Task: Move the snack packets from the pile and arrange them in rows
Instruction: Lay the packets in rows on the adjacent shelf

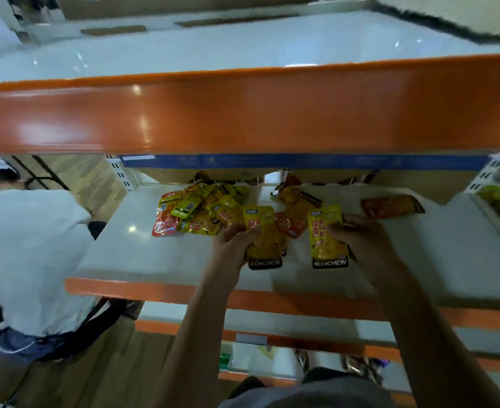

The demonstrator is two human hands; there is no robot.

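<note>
On the middle shelf (143,254), both hands are busy at once: the left hand (234,245) has its fingers curled round the edge of one yellow packet (263,240), and the right hand (360,240) grips a second yellow packet (326,234) by its side. Both packets sit side by side near the front of the shelf, well forward of the pile (201,210), which lies heaped further back on the left.

Now the risk. These pouches look glossy and slick, so a light pinch could let one slide or twist out of line as it goes down. The left packet appears to lie over another pouch underneath, though the blur makes that hard to confirm; if so, it may drag that one along. A red packet (291,223) sits loose between the two hands and could get nudged. Another red one (391,206) lies apart at the right.

The packets themselves: flat, shiny, bright yellow with a dark band at the near end, lettering facing up.
</note>
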